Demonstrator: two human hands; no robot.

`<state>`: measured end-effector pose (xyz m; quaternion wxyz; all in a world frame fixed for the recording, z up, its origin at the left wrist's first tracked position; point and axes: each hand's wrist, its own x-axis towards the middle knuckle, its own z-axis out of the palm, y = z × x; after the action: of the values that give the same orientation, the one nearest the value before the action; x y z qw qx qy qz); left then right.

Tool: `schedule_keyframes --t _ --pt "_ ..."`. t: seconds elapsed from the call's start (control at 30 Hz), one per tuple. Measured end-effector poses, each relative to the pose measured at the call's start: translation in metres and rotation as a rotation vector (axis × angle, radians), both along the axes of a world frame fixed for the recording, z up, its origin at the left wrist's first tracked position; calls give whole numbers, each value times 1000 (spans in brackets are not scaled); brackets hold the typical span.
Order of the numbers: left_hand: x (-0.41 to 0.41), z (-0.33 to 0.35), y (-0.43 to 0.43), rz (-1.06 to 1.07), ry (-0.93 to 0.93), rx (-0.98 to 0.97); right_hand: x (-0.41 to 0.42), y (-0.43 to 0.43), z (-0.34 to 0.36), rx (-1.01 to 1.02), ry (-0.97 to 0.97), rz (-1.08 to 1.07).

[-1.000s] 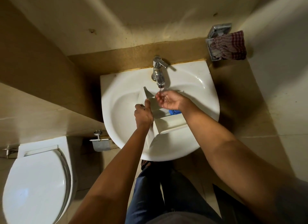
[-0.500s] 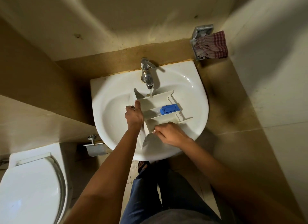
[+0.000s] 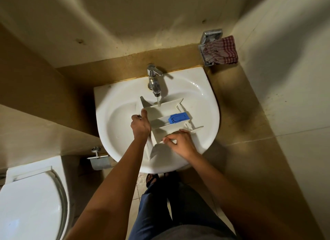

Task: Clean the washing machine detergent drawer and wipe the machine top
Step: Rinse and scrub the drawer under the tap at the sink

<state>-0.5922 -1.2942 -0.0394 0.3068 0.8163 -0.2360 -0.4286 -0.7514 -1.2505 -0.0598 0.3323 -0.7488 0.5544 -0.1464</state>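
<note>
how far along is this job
Done: the detergent drawer is out and lies in the sink. In hand: the tap runs water into its far compartment; the left hand grips its left wall, the right hand pinches its near wall. Left: finishing the rinse, then wiping the machine top; no machine is in view, the checked cloth lies untouched.

The white plastic detergent drawer (image 3: 159,114) lies in the white ceramic washbasin (image 3: 205,100), its far end under the chrome tap (image 3: 154,79) at the basin's back edge. A blue plastic insert (image 3: 178,118) sits in its middle compartment. The left hand (image 3: 140,125) is at the drawer's left wall, the right hand (image 3: 180,141) over the near compartment. A white toilet (image 3: 30,204) stands left of the basin.
</note>
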Motion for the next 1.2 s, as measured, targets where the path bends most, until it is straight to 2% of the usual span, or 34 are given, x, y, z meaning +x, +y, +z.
schedule_keyframes --t 0.17,0.37,0.47,0.63,0.73,0.8,0.87,0.93,0.97,1.07,1.2 --pt "0 1 0 -8 5 16 -64 -26 -2 19 82 -235" --pt "0 -1 0 -5 3 15 -94 -49 -2 121 140 -367" --pt "0 -2 -1 -3 0 8 -72 -43 4 143 158 -269" --pt "1 -4 -1 4 5 5 -8 -13 2 62 73 -95" --pt "1 -3 -1 -1 10 6 -19 -10 -1 10 45 -183" --pt "0 -2 -1 0 13 9 -40 -12 -3 -64 148 -313" --pt "0 -1 0 5 17 9 -51 -11 -7 -73 348 -342" --pt "-1 -1 0 12 16 13 -43 -4 -8 24 516 -276" --pt "-1 -1 0 13 17 15 -35 1 -9 66 537 -255" --pt "-1 0 -1 10 19 15 -8 17 -7 73 465 -152" --pt "-1 -1 0 3 20 14 13 30 -1 -32 315 205"
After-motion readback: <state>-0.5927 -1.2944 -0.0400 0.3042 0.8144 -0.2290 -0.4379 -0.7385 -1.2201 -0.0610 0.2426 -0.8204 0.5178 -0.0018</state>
